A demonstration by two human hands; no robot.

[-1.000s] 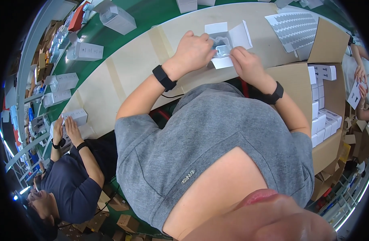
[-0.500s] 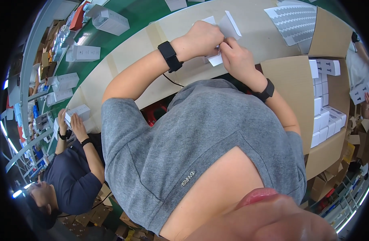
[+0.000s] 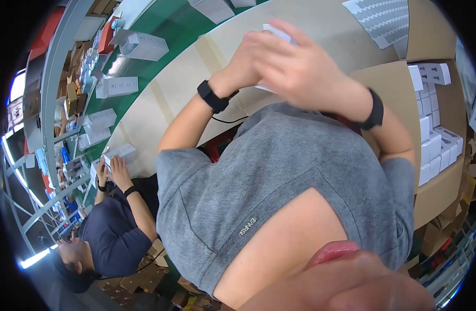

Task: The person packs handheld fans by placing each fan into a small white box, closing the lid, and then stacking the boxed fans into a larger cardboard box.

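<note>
A small white paper box (image 3: 280, 33) is between my hands, above the near part of the beige work table. Only its upper edge and a sliver at the bottom show; my fingers cover the rest. My left hand (image 3: 242, 63) grips the box from the left, its fingertips partly behind my right hand. My right hand (image 3: 311, 71) lies over the box from the right, fingers bent round it and one finger stretched along the top edge; it is somewhat blurred. Both wrists wear black bands.
An open cardboard carton (image 3: 386, 78) with several small white boxes (image 3: 437, 150) stands at my right. A sheet of grey die-cut pieces (image 3: 380, 23) lies beyond it. Left, a green conveyor (image 3: 160, 67) carries white boxes (image 3: 144, 46). A co-worker (image 3: 119, 228) handles a white box there.
My right hand has come up and left over the box, hiding most of it. The raised white flap no longer shows. The view has shifted slightly.
</note>
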